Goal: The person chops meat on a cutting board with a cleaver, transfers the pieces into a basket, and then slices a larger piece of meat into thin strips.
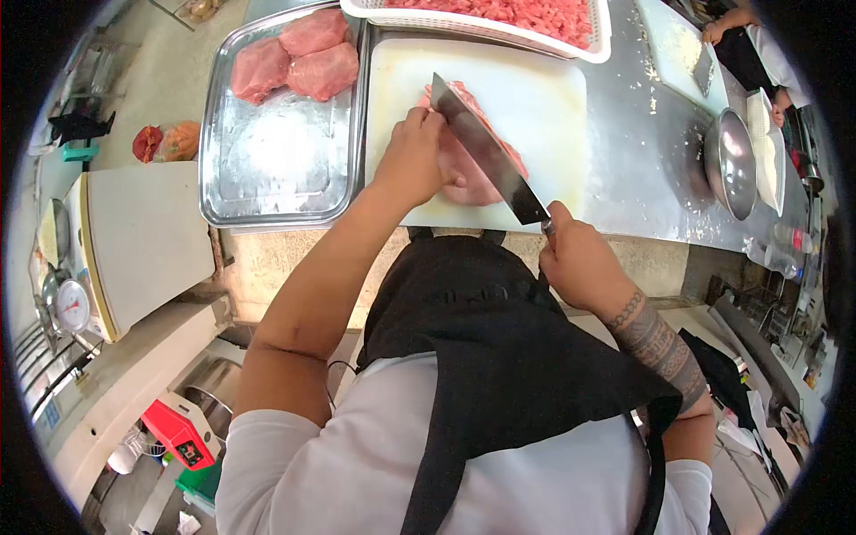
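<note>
A piece of raw meat (470, 178) lies on the white cutting board (557, 134) in front of me. My left hand (417, 156) presses on its left side, fingers curled over the top and thumb at the near part. My right hand (578, 259) grips the handle of a broad kitchen knife (481, 147). The blade runs diagonally across the meat, its tip pointing away and to the left, close to my left fingers. Part of the meat is hidden under the blade and my left hand.
Left of the board, a metal tray (267, 187) holds three meat pieces (323, 69). Behind stands a white basket (499, 34) of diced meat. To the right are a metal bowl (731, 165), another board (664, 45) with pale chopped bits, and a co-worker's hand (715, 32).
</note>
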